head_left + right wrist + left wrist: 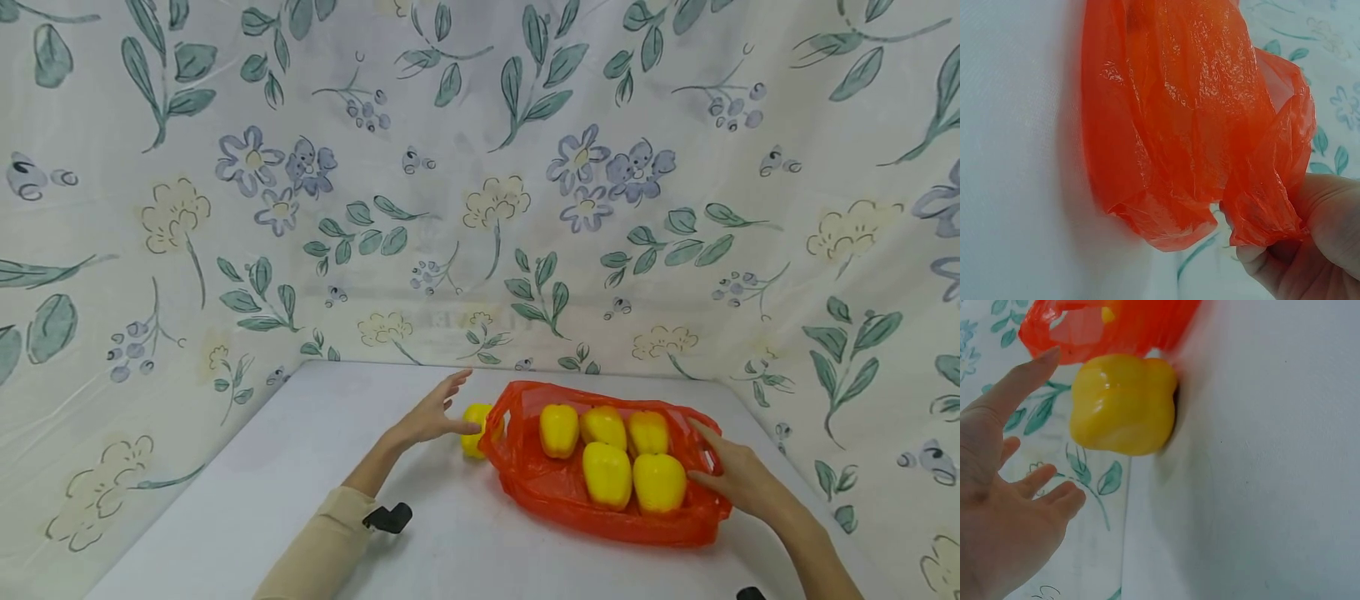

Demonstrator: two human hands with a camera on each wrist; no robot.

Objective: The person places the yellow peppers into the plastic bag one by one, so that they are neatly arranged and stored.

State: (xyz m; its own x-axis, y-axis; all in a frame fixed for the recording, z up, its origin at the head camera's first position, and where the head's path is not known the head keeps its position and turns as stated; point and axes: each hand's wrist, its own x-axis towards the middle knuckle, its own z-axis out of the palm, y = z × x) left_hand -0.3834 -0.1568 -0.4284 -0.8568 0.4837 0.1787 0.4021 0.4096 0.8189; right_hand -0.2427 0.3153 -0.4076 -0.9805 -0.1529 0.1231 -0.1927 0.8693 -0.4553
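A red plastic bag (pixel 600 521) lies spread on the white table with several yellow bell peppers (pixel 607 475) in its opening. Its right end is pinched between the thumb and fingers of my right hand (pixel 738 475), and the right wrist view shows the crumpled film (pixel 1266 206) in that grip. One more yellow bell pepper (pixel 1124 405) sits outside the bag, close to its left end. Beside that pepper my left hand (pixel 431 417) hovers with fingers spread and nothing in them. Its thumb tip overlaps the bag's edge in the left wrist view.
The white table (pixel 247 500) runs back to a floral-patterned cloth (pixel 480 208) that hangs behind and along both sides. A black strap piece (pixel 388 518) is on the left wrist, over a beige sleeve (pixel 322 542).
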